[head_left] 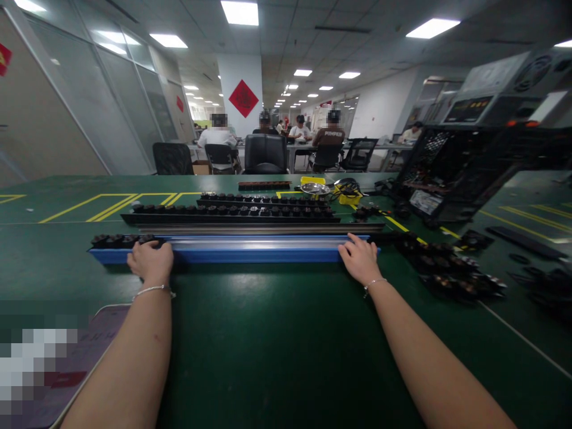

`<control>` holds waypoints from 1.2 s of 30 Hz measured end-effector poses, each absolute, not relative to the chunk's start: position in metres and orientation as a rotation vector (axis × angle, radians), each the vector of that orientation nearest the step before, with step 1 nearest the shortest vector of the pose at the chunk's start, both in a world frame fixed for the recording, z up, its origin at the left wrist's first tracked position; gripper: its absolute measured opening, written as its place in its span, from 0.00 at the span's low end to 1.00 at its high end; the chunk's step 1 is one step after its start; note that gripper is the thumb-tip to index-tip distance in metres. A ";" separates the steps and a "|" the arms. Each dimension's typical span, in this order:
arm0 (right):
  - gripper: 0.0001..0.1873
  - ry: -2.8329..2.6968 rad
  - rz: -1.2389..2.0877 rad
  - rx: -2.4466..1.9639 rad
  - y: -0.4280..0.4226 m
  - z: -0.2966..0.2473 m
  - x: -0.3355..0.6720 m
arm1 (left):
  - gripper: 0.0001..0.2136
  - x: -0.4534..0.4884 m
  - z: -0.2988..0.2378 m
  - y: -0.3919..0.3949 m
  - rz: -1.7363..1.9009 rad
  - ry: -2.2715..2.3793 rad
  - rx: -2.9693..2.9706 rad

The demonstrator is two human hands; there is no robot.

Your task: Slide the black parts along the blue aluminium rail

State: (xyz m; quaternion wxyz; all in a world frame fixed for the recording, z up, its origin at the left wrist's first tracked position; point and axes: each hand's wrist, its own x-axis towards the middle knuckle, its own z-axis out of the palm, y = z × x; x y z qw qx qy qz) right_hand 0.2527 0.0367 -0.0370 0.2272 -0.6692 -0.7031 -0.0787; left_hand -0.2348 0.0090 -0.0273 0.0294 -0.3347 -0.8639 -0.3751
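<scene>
A long blue rail (254,255) with a shiny metal channel along its top lies crosswise on the green table in front of me. At its left end, several small black round parts (117,239) sit in a row in the channel. My left hand (151,259) is closed at the last of these parts, fingers curled over the rail's top; its fingertips are partly hidden. Toward the right end, my right hand (361,259) grips the rail, its fingers reaching over the upper edge. A black strip (388,236) extends from that end.
Behind the rail lie a bare metal strip (263,228) and black strips carrying round parts (232,211). More black parts (460,277) are heaped at right, near an open computer case (447,173). A metal dish (315,189) stands farther back. People sit at distant desks.
</scene>
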 end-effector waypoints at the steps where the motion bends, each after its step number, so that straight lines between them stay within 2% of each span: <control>1: 0.21 -1.937 -0.215 -1.840 0.037 -0.037 0.253 | 0.22 -0.233 -0.027 0.009 -1.161 -2.673 -0.982; 12: 0.22 -1.948 -0.232 -1.841 0.036 -0.037 0.253 | 0.19 -0.230 -0.034 0.013 -1.372 -2.640 -0.770; 27: 0.22 -1.966 -0.210 -1.873 0.034 -0.035 0.252 | 0.18 -0.217 -0.030 0.011 -1.255 -2.680 -0.866; 36: 0.22 -1.969 -0.205 -1.858 0.035 -0.035 0.253 | 0.17 -0.209 -0.028 0.009 -1.303 -2.654 -0.858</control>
